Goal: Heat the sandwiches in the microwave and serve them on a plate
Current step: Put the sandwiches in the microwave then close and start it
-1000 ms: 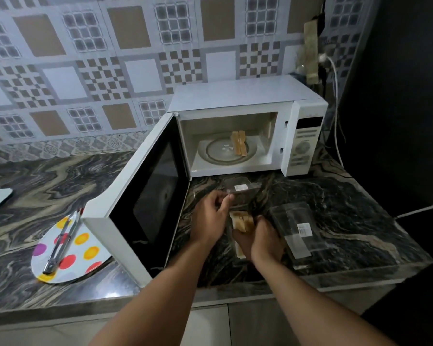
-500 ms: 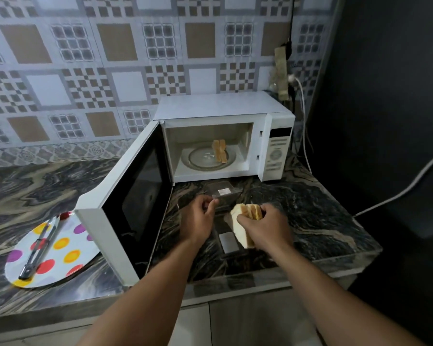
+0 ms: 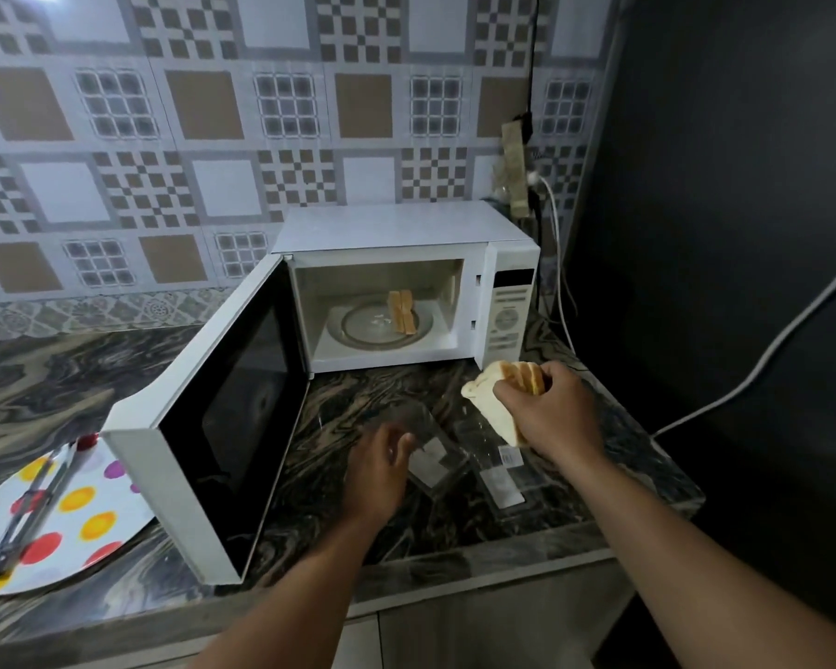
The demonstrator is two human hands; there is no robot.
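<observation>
Holding a sandwich (image 3: 495,400), the right hand (image 3: 549,412) has its fingers closed round the bread, raised above the counter (image 3: 68,374) just in front of the microwave (image 3: 397,234), at its control-panel side. The left hand (image 3: 380,468) hangs loosely half-open in front of the microwave, holding nothing, fingertips beside a clear plastic pack (image 3: 435,458); a second pack (image 3: 500,470) lies close by. The microwave door (image 3: 223,427) stands wide open, and another sandwich (image 3: 402,311) rests upright on the glass turntable (image 3: 358,325) inside. Left of the door, a dotted plate (image 3: 88,514) carries tongs (image 3: 25,514). The counter is dark veined stone; patterned tiles (image 3: 213,113) back the microwave, a black wall (image 3: 744,185) flanks it, and a cable (image 3: 558,263) runs behind.
</observation>
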